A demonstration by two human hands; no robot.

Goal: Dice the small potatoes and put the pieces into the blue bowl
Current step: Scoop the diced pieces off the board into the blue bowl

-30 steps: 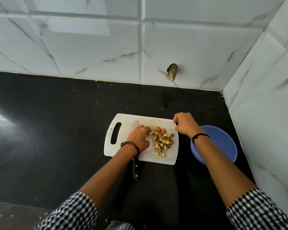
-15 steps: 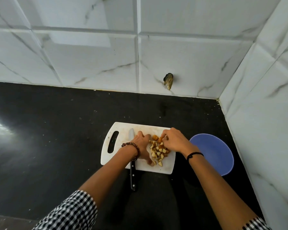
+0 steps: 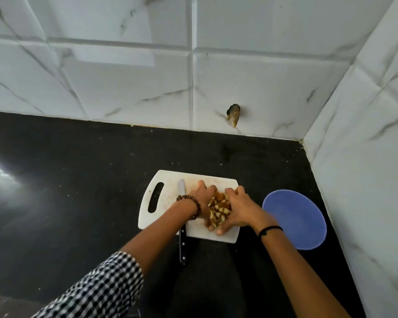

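Observation:
A heap of diced potato pieces [image 3: 218, 208], yellow with brown skin, lies on the white cutting board [image 3: 164, 200]. My left hand [image 3: 201, 201] presses against the heap's left side and my right hand [image 3: 236, 208] against its right side, so the pieces are cupped between both palms. Part of the heap is hidden under the fingers. The blue bowl [image 3: 294, 218] stands on the counter just right of the board, and it looks empty. A knife [image 3: 182, 226] lies across the board's left part, its black handle hanging over the near edge, under my left wrist.
The black countertop [image 3: 78, 180] stretches far to the left. White marble-look tiled walls close the back and the right, meeting in a corner behind the bowl. A small dark hole [image 3: 233, 113] marks the back wall.
My right hand moved from the board's far right edge onto the pieces. Both hands closed in and pushed the scattered dice into one tight heap between them.

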